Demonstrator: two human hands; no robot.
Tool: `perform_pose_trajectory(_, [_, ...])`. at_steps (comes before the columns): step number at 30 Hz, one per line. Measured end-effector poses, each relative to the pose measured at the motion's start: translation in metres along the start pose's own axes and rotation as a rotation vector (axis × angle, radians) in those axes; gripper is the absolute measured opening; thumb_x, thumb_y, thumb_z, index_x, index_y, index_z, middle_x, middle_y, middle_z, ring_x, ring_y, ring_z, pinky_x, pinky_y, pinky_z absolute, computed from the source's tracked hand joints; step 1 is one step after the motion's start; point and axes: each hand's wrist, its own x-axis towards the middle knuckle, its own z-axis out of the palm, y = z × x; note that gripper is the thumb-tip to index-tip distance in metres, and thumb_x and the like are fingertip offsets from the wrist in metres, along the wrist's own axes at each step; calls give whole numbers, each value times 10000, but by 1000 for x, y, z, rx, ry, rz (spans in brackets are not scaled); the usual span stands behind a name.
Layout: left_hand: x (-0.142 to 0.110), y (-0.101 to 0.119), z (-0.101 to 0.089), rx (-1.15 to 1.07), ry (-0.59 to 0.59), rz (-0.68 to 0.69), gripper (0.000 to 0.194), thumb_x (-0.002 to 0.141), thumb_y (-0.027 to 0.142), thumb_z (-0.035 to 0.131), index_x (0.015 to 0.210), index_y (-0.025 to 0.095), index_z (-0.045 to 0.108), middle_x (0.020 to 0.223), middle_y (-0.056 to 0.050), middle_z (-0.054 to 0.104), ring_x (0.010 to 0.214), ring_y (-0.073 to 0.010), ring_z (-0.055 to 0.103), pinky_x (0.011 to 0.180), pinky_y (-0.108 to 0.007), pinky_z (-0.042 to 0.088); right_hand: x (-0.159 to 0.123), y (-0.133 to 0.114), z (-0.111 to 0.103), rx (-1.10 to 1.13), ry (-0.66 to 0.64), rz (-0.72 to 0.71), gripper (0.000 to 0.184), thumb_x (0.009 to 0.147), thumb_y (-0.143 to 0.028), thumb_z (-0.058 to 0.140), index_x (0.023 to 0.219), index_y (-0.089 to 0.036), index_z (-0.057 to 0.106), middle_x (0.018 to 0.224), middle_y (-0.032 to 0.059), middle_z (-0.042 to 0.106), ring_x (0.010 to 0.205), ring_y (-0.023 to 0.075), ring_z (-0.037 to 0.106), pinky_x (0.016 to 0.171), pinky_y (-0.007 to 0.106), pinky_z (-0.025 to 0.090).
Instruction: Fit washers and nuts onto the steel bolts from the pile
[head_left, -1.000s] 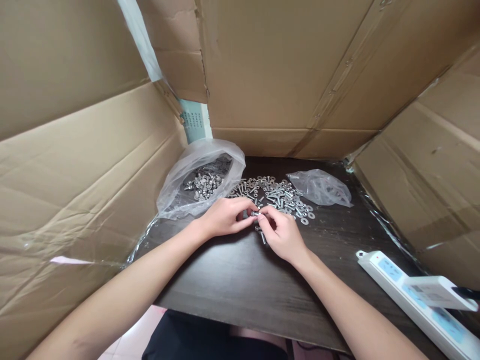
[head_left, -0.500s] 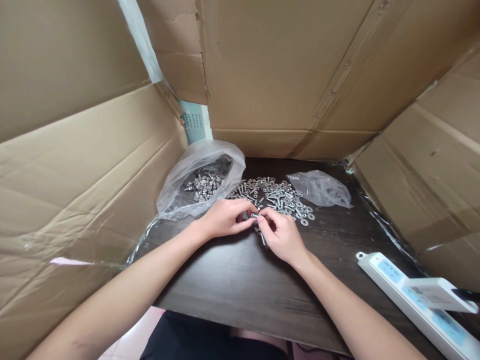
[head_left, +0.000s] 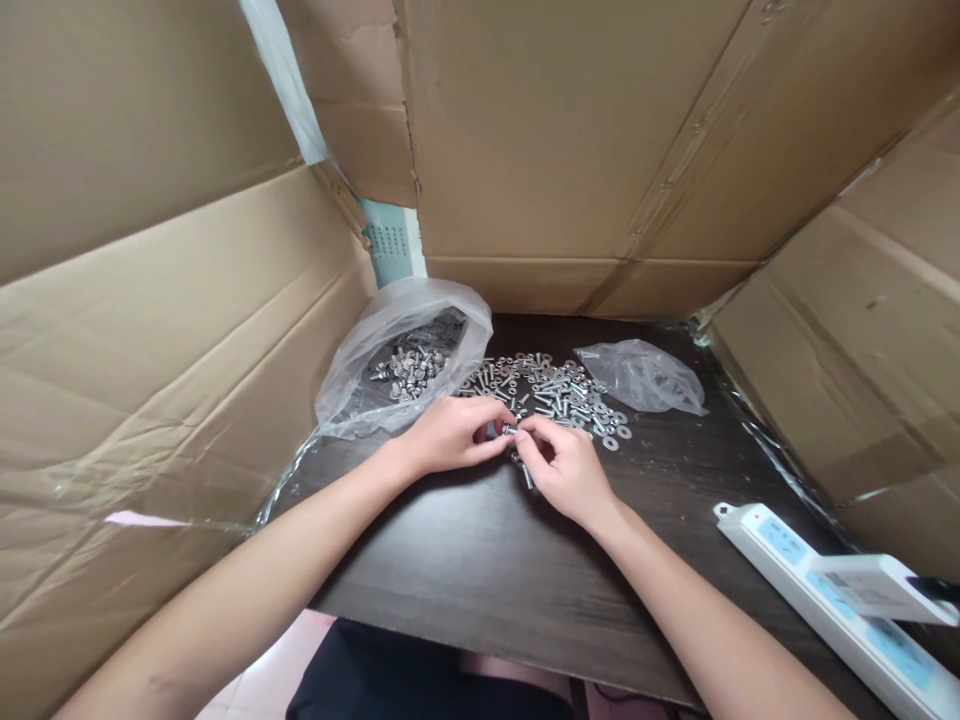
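Fingertips of my left hand (head_left: 459, 436) and my right hand (head_left: 564, 468) meet around a small silver bolt (head_left: 511, 430), pinching it from both sides. Whether a nut or washer sits on it is too small to tell. Below my right fingers, another bolt (head_left: 527, 477) lies on the table. Just beyond my hands spreads a loose pile of bolts, nuts and washers (head_left: 559, 390). To the left, an open clear plastic bag (head_left: 349, 385) holds many bolts with fittings (head_left: 414, 370).
A crumpled clear bag (head_left: 645, 375) lies right of the pile. A white power strip (head_left: 810, 600) with a plugged-in adapter (head_left: 870, 585) runs along the right side of the dark table (head_left: 450, 560). Cardboard walls (head_left: 562, 130) enclose the back and both sides.
Both hands keep nearly the same pose around the bolt. The whole view has shifted very slightly; nothing has been let go or taken up.
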Motion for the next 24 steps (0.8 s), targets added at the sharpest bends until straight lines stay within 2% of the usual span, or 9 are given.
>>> perform_pose_trajectory(24, [0, -1, 0, 3, -12, -8, 171, 966, 322, 638, 1047, 180, 688, 882, -13, 739, 685, -130, 673, 664, -238, 486, -1, 4, 3, 30, -28, 13, 230, 982, -338, 506, 844, -203, 631, 578, -31, 552, 502, 141, 493, 534, 264, 332])
